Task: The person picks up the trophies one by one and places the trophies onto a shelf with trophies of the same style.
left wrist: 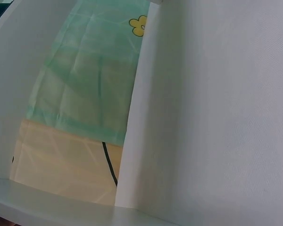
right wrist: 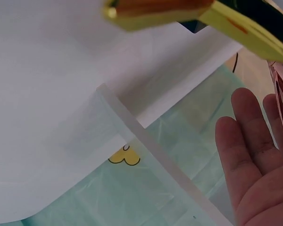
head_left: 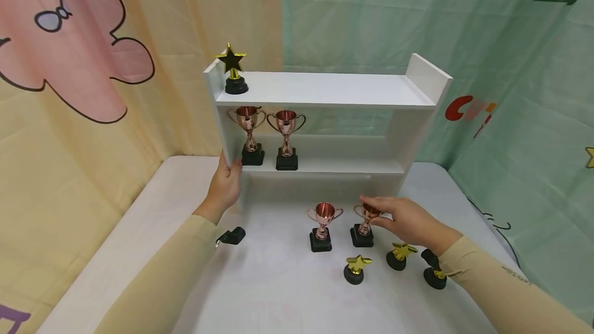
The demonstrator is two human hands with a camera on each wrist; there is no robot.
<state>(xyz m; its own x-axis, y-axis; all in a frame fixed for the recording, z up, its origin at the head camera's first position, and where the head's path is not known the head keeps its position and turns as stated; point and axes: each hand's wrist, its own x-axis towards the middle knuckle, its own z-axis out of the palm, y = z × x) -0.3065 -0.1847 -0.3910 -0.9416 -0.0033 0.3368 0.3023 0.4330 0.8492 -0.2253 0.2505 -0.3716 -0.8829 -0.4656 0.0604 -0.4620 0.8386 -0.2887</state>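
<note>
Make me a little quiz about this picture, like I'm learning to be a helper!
1. Which thing stands on the top board of the white shelf?
A) a teddy bear
B) a gold-and-black star trophy
C) a toy car

2. True or false: both hands are gripping trophies.

3. How many copper-coloured cup trophies stand on the lower board of the shelf?

Key:
1. B
2. False: the right hand grips a cup trophy, but the left hand holds the shelf's left side.
3. Two
</note>
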